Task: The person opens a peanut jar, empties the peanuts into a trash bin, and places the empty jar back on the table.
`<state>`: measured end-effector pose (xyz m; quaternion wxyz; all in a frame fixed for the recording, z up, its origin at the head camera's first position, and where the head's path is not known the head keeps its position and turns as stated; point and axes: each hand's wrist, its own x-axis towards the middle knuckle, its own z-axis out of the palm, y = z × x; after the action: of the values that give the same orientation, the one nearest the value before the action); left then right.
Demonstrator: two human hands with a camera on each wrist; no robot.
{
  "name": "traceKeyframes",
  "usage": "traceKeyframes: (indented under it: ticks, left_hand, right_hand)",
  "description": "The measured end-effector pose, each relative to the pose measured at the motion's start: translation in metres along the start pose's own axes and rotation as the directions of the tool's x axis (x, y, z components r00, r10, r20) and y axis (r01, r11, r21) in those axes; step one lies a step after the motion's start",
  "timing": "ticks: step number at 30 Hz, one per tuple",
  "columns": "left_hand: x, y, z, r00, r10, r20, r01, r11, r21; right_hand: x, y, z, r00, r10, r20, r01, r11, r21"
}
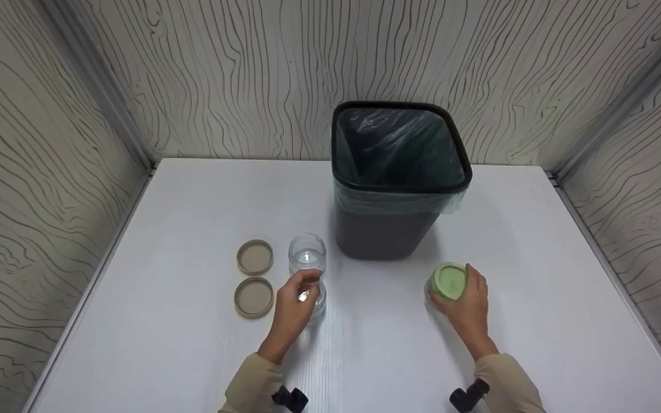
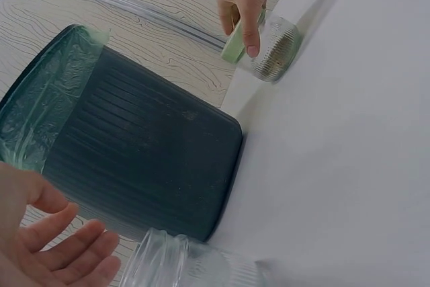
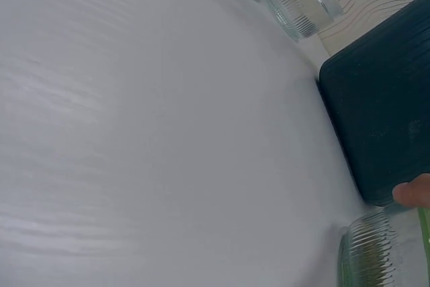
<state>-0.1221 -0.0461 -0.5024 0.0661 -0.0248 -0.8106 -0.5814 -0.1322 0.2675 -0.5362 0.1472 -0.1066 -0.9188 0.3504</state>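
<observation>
My right hand point(image 1: 469, 304) grips a ribbed glass jar point(image 2: 277, 48) by its top, with the thumb along its side. The jar has a green lid point(image 1: 451, 281) on it and some brownish contents low inside. My left hand point(image 1: 296, 304), fingers loosely bent and holding nothing, hovers by the rim of a near glass jar point(image 1: 320, 303), partly hiding it. Just behind stands a second lidless glass jar point(image 1: 307, 250). Left of these jars lie two round brown lids, a far one point(image 1: 255, 257) and a near one point(image 1: 253, 297).
At the back of the white table point(image 1: 204, 201) stands a dark bin point(image 1: 385, 232) with a translucent green bag point(image 1: 422, 201) folded over its rim. Wood-grain panels point(image 1: 238, 74) enclose the table at the back and both sides.
</observation>
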Motion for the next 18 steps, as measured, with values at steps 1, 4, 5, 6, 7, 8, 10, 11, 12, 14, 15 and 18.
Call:
traceKeyframes:
  ticks: [1,4,5,6,7,8,10,11,12,14,15,18]
  left_hand:
    - [-0.0001,0.0000,0.0002,1.000,-0.001,0.002,0.001,1.000,0.004]
    - [-0.0005,-0.0006,0.0009,1.000,0.002,0.006,-0.002,1.000,0.007]
    - [-0.0007,-0.0008,0.0010,1.000,0.004,0.009,-0.004,1.000,0.006]
    - [-0.0010,-0.0008,0.0010,1.000,0.004,0.011,-0.004,1.000,0.001]
    - [-0.0013,-0.0009,0.0011,1.000,0.003,0.014,-0.002,1.000,-0.005]
    - [-0.0017,-0.0011,0.0013,1.000,0.009,0.016,-0.009,1.000,-0.006]
    - [-0.0022,-0.0011,0.0015,1.000,0.009,0.021,-0.009,1.000,-0.014]
    - [-0.0024,-0.0012,0.0017,1.000,0.009,0.021,-0.008,1.000,-0.018]
    - [-0.0025,-0.0013,0.0019,1.000,0.009,0.018,-0.009,1.000,-0.021]
    - [-0.0027,-0.0020,0.0021,1.000,0.013,0.016,-0.013,1.000,-0.023]
    - [-0.0026,-0.0022,0.0021,1.000,0.008,0.016,-0.008,1.000,-0.028]
    - [-0.0026,-0.0026,0.0017,1.000,0.010,0.016,-0.009,0.999,-0.036]
  right_hand:
    - [0.0008,-0.0008,-0.0017,1.000,0.015,0.016,-0.015,1.000,0.009]
    - [0.0032,-0.0021,-0.0052,0.999,0.038,0.039,-0.040,0.999,0.031]
    - [0.0038,-0.0023,-0.0057,0.999,0.035,0.035,-0.036,0.999,0.038]
    - [0.0043,-0.0023,-0.0060,0.999,0.030,0.026,-0.031,0.999,0.043]
    - [0.0048,-0.0022,-0.0063,1.000,0.026,0.015,-0.026,0.999,0.047]
    - [0.0051,-0.0018,-0.0063,1.000,0.020,0.003,-0.021,0.999,0.048]
    - [0.0054,-0.0014,-0.0063,1.000,0.013,-0.017,-0.012,0.999,0.053]
    - [0.0054,-0.0012,-0.0063,1.000,0.011,-0.025,-0.009,0.999,0.050]
    - [0.0053,-0.0011,-0.0062,0.999,0.013,-0.029,-0.012,0.999,0.052]
    - [0.0051,-0.0008,-0.0056,0.999,0.019,-0.030,-0.017,0.998,0.053]
    - [0.0049,-0.0006,-0.0053,0.999,0.020,-0.031,-0.019,0.998,0.056]
    - [0.0039,-0.0012,-0.0039,0.999,0.022,-0.035,-0.019,0.998,0.068]
